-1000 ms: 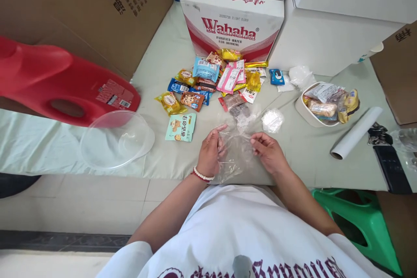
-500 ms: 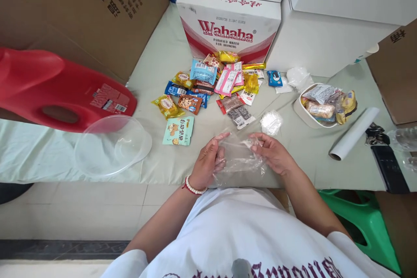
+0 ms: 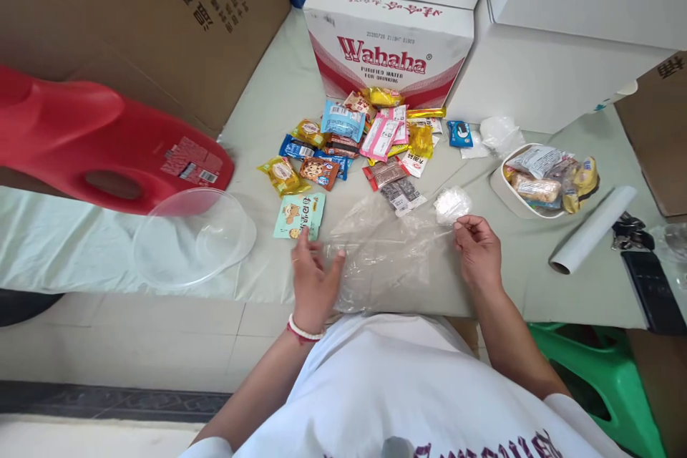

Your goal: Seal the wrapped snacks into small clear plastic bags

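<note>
A clear plastic bag [image 3: 383, 254] is stretched wide over the pale tablecloth [image 3: 279, 96] in front of me. My left hand [image 3: 313, 279] pinches its left edge, beside a light green snack packet [image 3: 299, 215]. My right hand [image 3: 477, 252] pinches the bag's right corner, just below a crumpled clear wrapper [image 3: 451, 204]. Behind the bag lies a heap of several small snack packets [image 3: 365, 139].
A Wahaha carton [image 3: 389, 46] stands at the back. A red jug [image 3: 101, 139] and a clear plastic bowl [image 3: 190, 236] are on the left. A white dish of snacks [image 3: 507, 189], a paper roll [image 3: 593, 229] and a dark phone [image 3: 652, 290] are on the right. A green stool [image 3: 606, 372] stands below.
My hands have moved apart, pulling the bunched bag out wide and flat. The left hand went left toward the green packet, the right hand went right.
</note>
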The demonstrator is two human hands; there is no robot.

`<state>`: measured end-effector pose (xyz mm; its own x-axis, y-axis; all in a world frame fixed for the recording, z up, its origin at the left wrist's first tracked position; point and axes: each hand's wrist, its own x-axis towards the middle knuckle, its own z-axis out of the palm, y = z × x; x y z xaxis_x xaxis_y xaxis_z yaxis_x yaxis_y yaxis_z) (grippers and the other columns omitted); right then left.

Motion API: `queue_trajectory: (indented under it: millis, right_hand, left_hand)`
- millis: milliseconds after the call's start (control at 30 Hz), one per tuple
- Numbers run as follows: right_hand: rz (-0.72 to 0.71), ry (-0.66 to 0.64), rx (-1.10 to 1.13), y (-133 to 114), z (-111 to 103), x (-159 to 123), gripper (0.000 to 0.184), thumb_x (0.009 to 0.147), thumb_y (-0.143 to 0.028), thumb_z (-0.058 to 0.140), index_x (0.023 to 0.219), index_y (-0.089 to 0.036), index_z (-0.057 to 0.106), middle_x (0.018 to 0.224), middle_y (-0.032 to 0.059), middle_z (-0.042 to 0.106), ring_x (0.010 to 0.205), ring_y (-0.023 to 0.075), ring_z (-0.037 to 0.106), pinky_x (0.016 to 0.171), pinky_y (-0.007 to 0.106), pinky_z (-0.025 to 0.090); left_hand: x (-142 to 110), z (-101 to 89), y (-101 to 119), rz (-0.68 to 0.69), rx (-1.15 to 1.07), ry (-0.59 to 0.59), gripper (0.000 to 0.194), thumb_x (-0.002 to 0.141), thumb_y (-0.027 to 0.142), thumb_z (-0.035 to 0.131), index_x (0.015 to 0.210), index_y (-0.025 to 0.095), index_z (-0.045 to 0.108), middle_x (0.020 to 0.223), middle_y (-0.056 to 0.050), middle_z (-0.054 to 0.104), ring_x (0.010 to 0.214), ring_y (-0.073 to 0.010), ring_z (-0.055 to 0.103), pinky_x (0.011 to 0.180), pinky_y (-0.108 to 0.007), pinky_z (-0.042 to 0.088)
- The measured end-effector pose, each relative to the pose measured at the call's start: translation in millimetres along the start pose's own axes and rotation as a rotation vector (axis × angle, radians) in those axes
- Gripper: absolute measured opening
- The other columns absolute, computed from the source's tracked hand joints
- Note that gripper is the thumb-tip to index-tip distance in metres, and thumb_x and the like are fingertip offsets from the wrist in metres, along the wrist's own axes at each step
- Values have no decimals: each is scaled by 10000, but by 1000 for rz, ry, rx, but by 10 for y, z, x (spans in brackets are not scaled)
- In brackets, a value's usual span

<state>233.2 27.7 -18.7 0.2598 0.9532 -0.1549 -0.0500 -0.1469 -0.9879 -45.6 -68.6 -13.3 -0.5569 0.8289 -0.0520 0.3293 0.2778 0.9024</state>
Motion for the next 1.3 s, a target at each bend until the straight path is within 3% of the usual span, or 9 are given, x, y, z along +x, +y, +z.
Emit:
queue_trajectory:
  millis: [67, 200, 300, 400, 633, 733, 933, 1067, 1300]
  right_hand:
    - [-38, -47, -77, -43, 12, 41, 272, 766, -399, 777, 906, -205, 647, 773, -37, 562, 597, 88, 450, 536, 224, 423]
    - [-21, -92, -158, -140, 72, 46, 487, 808, -535, 718, 1176, -244, 586, 1079, 36, 605, 766, 137, 601, 649, 280, 554]
    - [110, -201, -215, -146, 168, -100, 897, 749, -587, 758, 1493, -316, 337, 1434, 120, 466, 888, 176, 664, 662, 311, 588]
    - [212, -299, -238, -103, 218, -280, 1045, 671, -505, 848, 1529, -328, 279, 1333, 96, 556, 715, 132, 626, 607, 295, 560]
    - [194, -184, -433, -141, -524, -223, 485, 729, -519, 780, 1058, -185, 657, 777, -5, 598, 614, 141, 534, 563, 281, 454]
    - [-114, -68, -840, -401, -657, 7, 340, 835, -492, 672, 990, -190, 692, 830, 46, 652, 692, 188, 592, 665, 334, 491]
    - [-857, -632, -1415, -964, 784, 807, 407, 979, -176, 409, 1304, -246, 644, 1314, 99, 652, 1058, 266, 651, 697, 318, 460]
    - [-1003, -993, -1700, -1021, 1813, 1341, 600, 947, -77, 417, 1521, -248, 446, 1560, 120, 466, 1147, 288, 627, 785, 340, 461]
    - [-719, -1004, -1748, -1174, 2002, 1759, 401, 849, -238, 736, 1239, -171, 668, 1286, 149, 631, 1114, 316, 626, 898, 387, 464]
  left_hand:
    - [9, -6, 8, 363, 335, 90, 650, 849, 382, 731, 1445, 217, 531, 1189, -143, 623, 1092, -285, 586, 994, -486, 458]
    - [77, 150, 65, 822, 656, -304, 370, 974, 251, 549, 1327, 290, 653, 1337, -106, 668, 1392, -299, 488, 1189, -536, 269]
    - [132, 339, 47, 770, 769, -455, 460, 1014, 366, 480, 1455, 264, 559, 1546, -129, 524, 1483, -323, 400, 1218, -594, 211]
    - [168, 440, -5, 704, 816, -475, 535, 1028, 443, 425, 1542, 299, 449, 1648, -109, 376, 1529, -330, 330, 1224, -654, 152]
    - [307, 346, -90, 633, 816, -426, 582, 1056, 419, 324, 1585, 182, 364, 1637, -127, 375, 1517, -272, 367, 1260, -619, 97]
    - [332, 327, -107, 653, 799, -434, 581, 1053, 423, 330, 1580, 184, 379, 1641, -125, 366, 1527, -272, 351, 1270, -602, 79]
    - [330, 327, -105, 679, 820, -438, 581, 1042, 426, 369, 1580, 205, 386, 1632, -130, 387, 1526, -292, 352, 1263, -612, 116]
    - [333, 316, -116, 689, 820, -439, 586, 1050, 449, 352, 1573, 187, 396, 1632, -138, 383, 1528, -281, 348, 1271, -609, 91]
    - [336, 300, -110, 659, 755, -455, 578, 1054, 429, 358, 1574, 178, 391, 1627, -137, 393, 1525, -273, 354, 1276, -617, 78]
